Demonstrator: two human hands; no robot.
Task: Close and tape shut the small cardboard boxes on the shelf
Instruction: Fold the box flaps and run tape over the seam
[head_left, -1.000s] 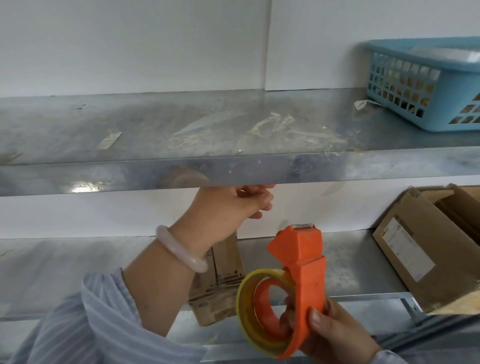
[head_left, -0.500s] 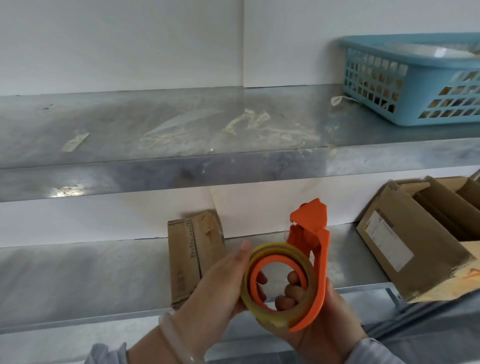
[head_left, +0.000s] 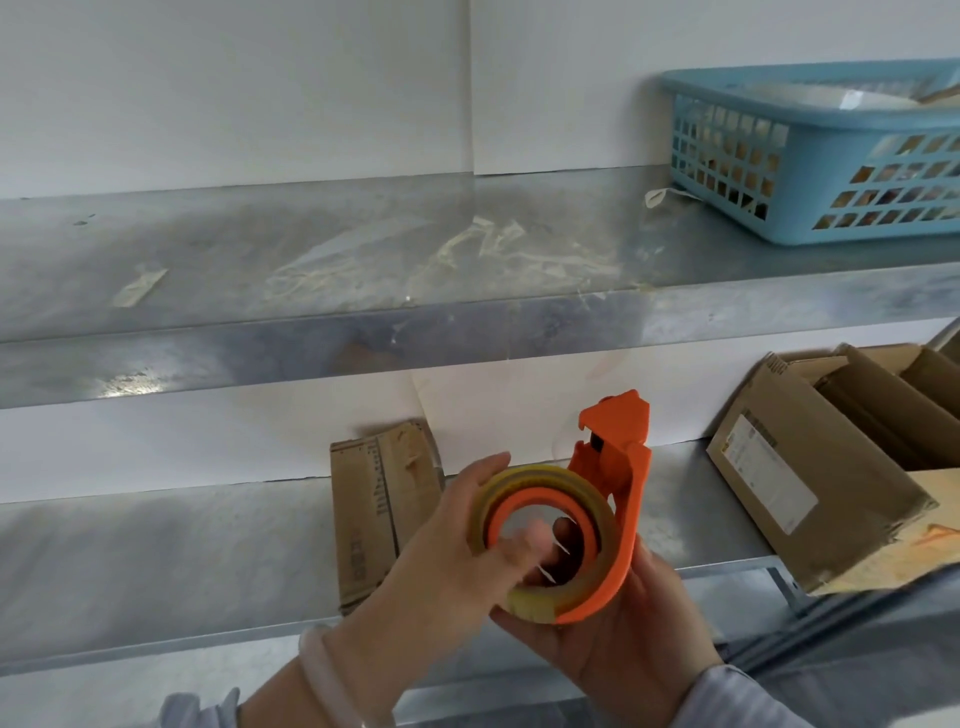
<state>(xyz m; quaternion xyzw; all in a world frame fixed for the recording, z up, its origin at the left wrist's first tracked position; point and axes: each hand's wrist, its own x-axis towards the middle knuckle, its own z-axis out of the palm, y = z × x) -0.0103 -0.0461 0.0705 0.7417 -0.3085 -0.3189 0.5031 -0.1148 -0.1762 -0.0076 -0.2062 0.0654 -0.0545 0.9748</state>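
The right hand (head_left: 628, 654) cradles the orange tape dispenser (head_left: 623, 457) from below, fingers curled round its frame. The left hand (head_left: 452, 566) pinches the tape roll (head_left: 530, 605), its thumb blurred across the face, probably hunting for the loose end. Taping has not begun; this looks like readying the tool. The small cardboard box (head_left: 374, 509) stands on the lower shelf (head_left: 156, 561) at ten o'clock, just behind the hands, apparently closed. The next move calls for freeing the tape end and bringing it onto a seam. An open box (head_left: 769, 467) waits at two o'clock
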